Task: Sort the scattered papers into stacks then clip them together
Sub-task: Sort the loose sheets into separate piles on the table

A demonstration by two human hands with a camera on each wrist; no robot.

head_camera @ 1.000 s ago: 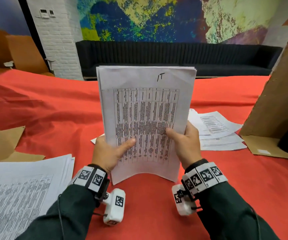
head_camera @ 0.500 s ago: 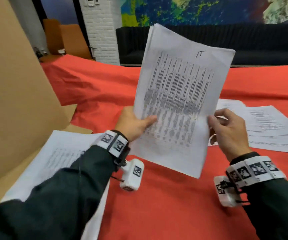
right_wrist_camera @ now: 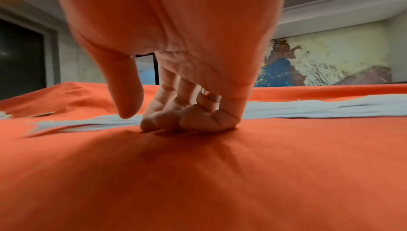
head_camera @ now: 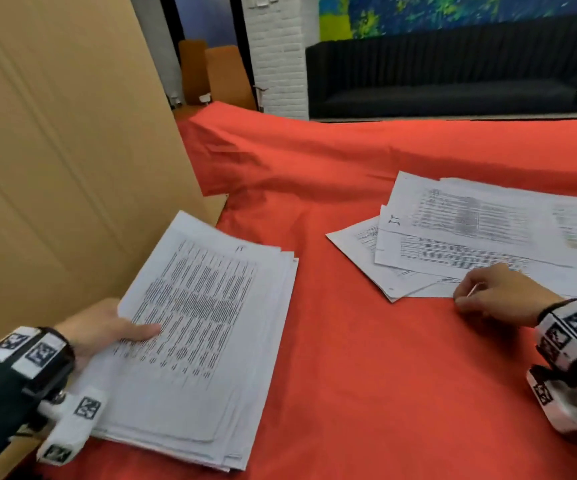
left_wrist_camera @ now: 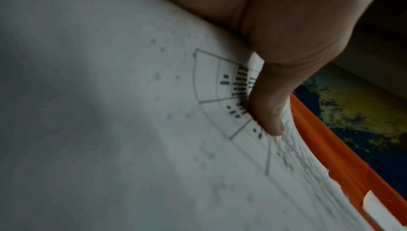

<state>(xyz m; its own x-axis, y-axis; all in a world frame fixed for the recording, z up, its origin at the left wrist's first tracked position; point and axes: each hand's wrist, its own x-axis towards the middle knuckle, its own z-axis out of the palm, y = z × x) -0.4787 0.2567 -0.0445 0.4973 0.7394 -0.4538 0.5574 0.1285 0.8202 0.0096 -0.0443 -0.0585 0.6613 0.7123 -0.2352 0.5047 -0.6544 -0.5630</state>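
Note:
A thick stack of printed papers (head_camera: 207,327) lies at the left on the red cloth (head_camera: 366,375). My left hand (head_camera: 101,329) holds its top sheets at the left edge, thumb (left_wrist_camera: 272,109) pressed on the print (left_wrist_camera: 110,130), the other fingers hidden beneath. Scattered papers (head_camera: 470,230) lie overlapping at the right, one marked "IT". My right hand (head_camera: 495,296) rests by their near edge with fingers (right_wrist_camera: 187,121) curled on the cloth and nothing in it. In the right wrist view the loose papers (right_wrist_camera: 319,109) lie flat just behind it.
A tall cardboard sheet (head_camera: 55,168) stands along the left, right behind the stack. Bare red cloth lies between the stack and the loose papers. A dark sofa (head_camera: 453,74) and a white brick pillar (head_camera: 276,64) stand beyond the table.
The sheaf held upright in both hands has come down onto the left stack. My right hand let go and moved right to the loose papers. The view swung left.

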